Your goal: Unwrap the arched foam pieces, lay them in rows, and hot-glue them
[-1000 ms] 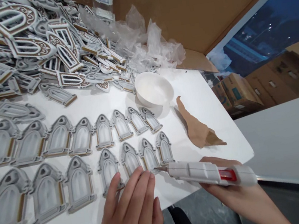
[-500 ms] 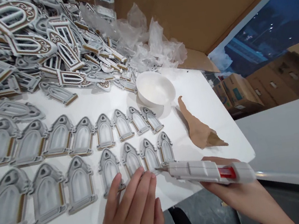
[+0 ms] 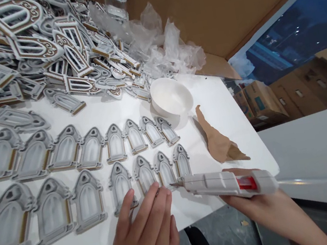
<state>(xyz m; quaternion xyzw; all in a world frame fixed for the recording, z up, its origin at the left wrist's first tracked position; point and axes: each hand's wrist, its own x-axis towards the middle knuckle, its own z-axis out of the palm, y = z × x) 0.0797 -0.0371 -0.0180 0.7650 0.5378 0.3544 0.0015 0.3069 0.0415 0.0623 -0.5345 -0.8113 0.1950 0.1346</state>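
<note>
My right hand (image 3: 244,200) is wrapped round a white glue gun (image 3: 213,185) with a red part on its side. Its thin tip points left, at the lower edge of a small grey arched window frame (image 3: 165,172) in the front row. My left hand (image 3: 149,228) lies with fingers stretched out, fingertips at the bottom edges of that frame and the arched piece (image 3: 144,174) left of it. Another arched frame (image 3: 182,161) stands at the row's right end. Behind runs a second row of arched frames (image 3: 114,143).
A heap of white and brown window pieces (image 3: 36,47) fills the back left. Crumpled clear plastic (image 3: 166,43), a white bowl (image 3: 171,98) and a torn brown paper piece (image 3: 218,143) lie further right. A cardboard wall (image 3: 188,6) rises behind the white table (image 3: 245,126).
Almost nothing differs. The view has shifted very slightly, and the glue gun's tip stays at the same frame's lower edge beside my left fingers.
</note>
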